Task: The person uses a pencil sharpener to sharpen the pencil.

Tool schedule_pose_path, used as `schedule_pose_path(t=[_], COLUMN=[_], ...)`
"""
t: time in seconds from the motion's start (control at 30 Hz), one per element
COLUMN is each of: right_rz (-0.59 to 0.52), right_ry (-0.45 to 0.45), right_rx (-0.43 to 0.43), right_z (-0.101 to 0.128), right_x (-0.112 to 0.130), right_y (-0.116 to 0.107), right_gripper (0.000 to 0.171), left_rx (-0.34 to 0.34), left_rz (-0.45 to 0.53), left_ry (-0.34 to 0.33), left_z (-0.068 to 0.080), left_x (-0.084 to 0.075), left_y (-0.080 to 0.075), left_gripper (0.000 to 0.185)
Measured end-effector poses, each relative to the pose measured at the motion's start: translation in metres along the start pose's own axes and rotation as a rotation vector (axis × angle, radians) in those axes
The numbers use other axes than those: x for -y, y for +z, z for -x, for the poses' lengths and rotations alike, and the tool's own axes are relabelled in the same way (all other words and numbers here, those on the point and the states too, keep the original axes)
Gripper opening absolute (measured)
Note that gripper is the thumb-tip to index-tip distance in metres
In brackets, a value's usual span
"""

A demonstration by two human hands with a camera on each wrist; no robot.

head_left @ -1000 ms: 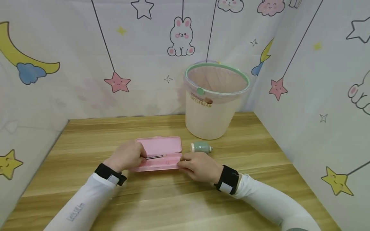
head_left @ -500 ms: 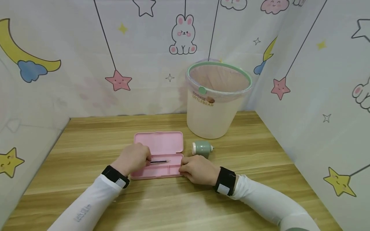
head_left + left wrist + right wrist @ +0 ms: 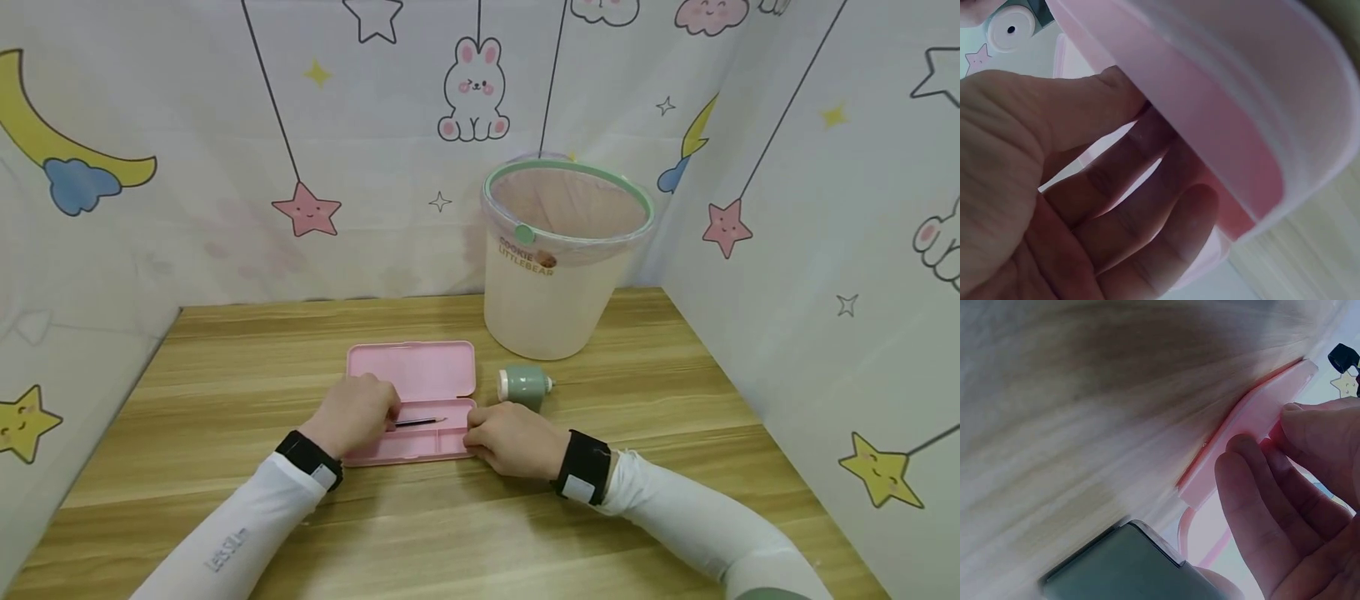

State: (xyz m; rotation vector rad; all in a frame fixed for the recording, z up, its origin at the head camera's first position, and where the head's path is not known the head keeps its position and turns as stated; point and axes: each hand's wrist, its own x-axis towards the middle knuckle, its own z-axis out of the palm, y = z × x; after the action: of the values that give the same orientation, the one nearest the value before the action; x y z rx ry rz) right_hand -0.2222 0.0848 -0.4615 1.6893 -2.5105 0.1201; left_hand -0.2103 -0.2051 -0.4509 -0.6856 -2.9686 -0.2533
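Observation:
A pink pencil case (image 3: 412, 450) lies on the table with its lid (image 3: 412, 367) raised at the back. My left hand (image 3: 356, 417) reaches into it from the left and pinches a dark pencil (image 3: 420, 422), whose sharpened tip points right. In the left wrist view the thumb and fingers dip behind the case's pink wall (image 3: 1210, 125), so the pencil is hidden there. My right hand (image 3: 517, 440) pinches the right end of the case between thumb and fingers, seen also in the right wrist view on the case's side (image 3: 1254, 419).
A green cylindrical gadget (image 3: 525, 385) with a white end lies just behind my right hand. At the back stands a whitish bin (image 3: 543, 300) with a green rim and a liner. Patterned cloth walls (image 3: 225, 167) border the wooden table (image 3: 480, 533).
The case, tilted a second ago, now lies flat, and more of its inside shows. My left hand has shifted a little right along with the pencil. The right hand keeps its grip.

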Motion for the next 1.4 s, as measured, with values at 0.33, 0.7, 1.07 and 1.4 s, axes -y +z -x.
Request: schedule_pose_path(t=[0.33,0.7,1.07,1.4], right_rz=[-0.034,0.04,-0.053,-0.085], right_ry=[0.019,0.181,0.396,0.366], right_rx=[-0.094,-0.337,0.02,-0.055], right_z=[0.004,0.021,0.03,0.028], right_x=[-0.011,-0.055,-0.066,-0.072], right_y=[-0.019,-0.042,-0.038,-0.042], right_gripper=[0.007,0.029,0.07,0.059], left_rx=[-0.058,-0.059,-0.074,-0.103], left_rz=[-0.014,0.044,0.106,0.161], left_ry=[0.022,0.075,0.108,0.068], left_z=[-0.009,-0.016,-0.017,-0.022], left_x=[-0.019,-0.041,-0.053,-0.064], left_y=[-0.005,0.002,0.006,0.003], left_gripper=[0.017,0.014,0.02,0.036])
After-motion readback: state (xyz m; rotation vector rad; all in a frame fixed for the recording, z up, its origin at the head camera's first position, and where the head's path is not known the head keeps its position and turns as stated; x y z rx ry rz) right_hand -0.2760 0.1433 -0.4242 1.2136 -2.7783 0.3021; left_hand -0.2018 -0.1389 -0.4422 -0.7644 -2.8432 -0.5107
